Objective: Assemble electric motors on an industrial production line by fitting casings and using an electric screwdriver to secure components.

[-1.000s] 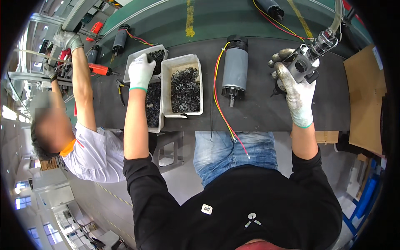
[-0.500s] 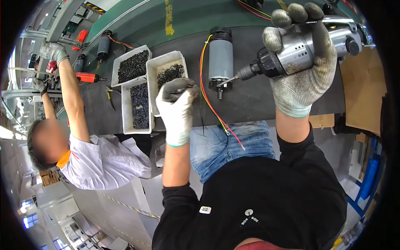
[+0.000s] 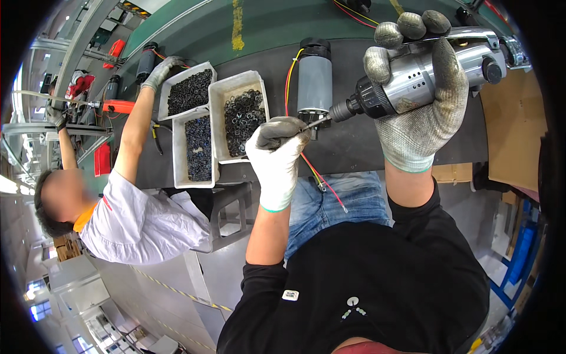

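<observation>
My right hand (image 3: 421, 94), in a grey-smudged white glove, grips a silver power screwdriver (image 3: 413, 76) from below, its bit pointing left. Gloved too, my left hand (image 3: 278, 154) pinches its fingertips together at the tip of the bit (image 3: 318, 122). Whatever the fingertips hold is too small or hidden to make out. Just behind them a grey cylindrical motor (image 3: 315, 85) stands on the dark mat, its shaft end toward me and partly covered by the bit and fingers. Red and yellow wires (image 3: 313, 169) from the motor run under my left hand and hang over the table edge.
Left of my hand, a white bin (image 3: 219, 118) holds black rings; two more bins (image 3: 178, 153) hold small dark parts. Pliers (image 3: 157, 140) lie beside them. A co-worker's gloved hand (image 3: 160, 72) reaches past the bins toward another motor (image 3: 146, 64). Cardboard (image 3: 512, 127) stands at right.
My left hand has moved right, from over the ring bin to the bit tip. The screwdriver has shifted slightly left. The co-worker's arm has swung right, toward the bins.
</observation>
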`<state>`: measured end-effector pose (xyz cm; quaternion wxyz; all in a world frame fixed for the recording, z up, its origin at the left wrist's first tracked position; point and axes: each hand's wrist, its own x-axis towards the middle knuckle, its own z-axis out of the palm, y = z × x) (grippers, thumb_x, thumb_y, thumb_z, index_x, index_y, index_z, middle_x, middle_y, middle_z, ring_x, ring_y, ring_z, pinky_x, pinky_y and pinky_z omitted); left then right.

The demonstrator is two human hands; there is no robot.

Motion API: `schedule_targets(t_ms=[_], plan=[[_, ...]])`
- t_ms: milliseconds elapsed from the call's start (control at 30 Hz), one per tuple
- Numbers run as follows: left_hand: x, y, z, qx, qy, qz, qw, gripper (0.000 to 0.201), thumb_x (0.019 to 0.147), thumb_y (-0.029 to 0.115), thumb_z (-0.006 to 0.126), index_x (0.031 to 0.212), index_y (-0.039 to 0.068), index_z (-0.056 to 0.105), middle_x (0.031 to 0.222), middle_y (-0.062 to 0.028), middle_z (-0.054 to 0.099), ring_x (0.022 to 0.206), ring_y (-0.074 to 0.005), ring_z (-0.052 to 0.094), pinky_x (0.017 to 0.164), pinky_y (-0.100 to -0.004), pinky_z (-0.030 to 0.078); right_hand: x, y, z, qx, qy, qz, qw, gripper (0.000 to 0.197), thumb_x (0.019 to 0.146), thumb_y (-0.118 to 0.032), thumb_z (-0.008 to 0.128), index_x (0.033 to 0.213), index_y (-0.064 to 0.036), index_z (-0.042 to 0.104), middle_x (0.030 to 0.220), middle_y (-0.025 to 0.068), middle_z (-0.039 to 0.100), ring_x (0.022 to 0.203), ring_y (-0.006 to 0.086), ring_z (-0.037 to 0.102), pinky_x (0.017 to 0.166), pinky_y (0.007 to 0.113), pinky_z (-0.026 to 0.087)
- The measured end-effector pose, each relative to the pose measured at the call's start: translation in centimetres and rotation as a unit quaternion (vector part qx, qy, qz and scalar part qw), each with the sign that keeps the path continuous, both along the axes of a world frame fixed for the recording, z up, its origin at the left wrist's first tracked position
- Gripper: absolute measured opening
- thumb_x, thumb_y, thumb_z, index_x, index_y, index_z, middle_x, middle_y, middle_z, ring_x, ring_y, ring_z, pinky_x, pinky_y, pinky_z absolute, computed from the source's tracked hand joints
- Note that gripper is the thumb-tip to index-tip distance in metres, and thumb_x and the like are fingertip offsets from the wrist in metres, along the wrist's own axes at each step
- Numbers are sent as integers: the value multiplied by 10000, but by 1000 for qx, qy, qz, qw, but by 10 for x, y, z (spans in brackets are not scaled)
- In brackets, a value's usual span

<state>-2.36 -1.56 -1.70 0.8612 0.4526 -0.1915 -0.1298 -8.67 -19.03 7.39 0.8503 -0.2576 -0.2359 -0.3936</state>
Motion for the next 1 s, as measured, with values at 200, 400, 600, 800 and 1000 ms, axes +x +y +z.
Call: schedule_targets(t_ms=[200,400,600,800,1000], plan=[[0,7,-3,89,-36,26,995,197,748,-164,724,898,-45,679,949,-182,739,804,-196,712,724,-295,589,-3,-9,-11,-50,-7,-6,999,318,1057,-195,580,1348,-68,560,1234,112,607,1120,256,550,754,366,538],[-2,9,-10,100,-42,-14,994,216,801,-119,722,935,11,615,954,-149,700,766,-186,668,690,-294,556,-4,1,-12,-77,51,-29,995,331,1057,-192,577,1365,-76,548,1238,110,606,1110,253,549,746,359,537],[-7,2,-22,-110,117,-87,983,208,731,-190,701,839,-27,627,942,-183,729,792,-177,681,724,-303,570,-1,-1,-17,-39,12,8,999,340,1053,-186,580,1374,-80,542,1253,113,607,1116,250,550,742,358,537],[-15,-2,-21,-18,67,20,997,210,722,-187,718,832,-22,646,943,-176,737,791,-169,681,722,-297,565,-2,-1,-18,-37,15,-2,999,346,1050,-184,584,1378,-82,538,1242,109,603,1109,246,544,740,358,535],[-9,3,-25,59,-35,41,997,229,777,-159,717,903,4,617,945,-187,715,782,-230,706,720,-342,600,-1,-2,-16,-42,6,-4,999,345,1046,-175,580,1376,-85,535,1233,100,594,1096,237,534,743,355,533]])
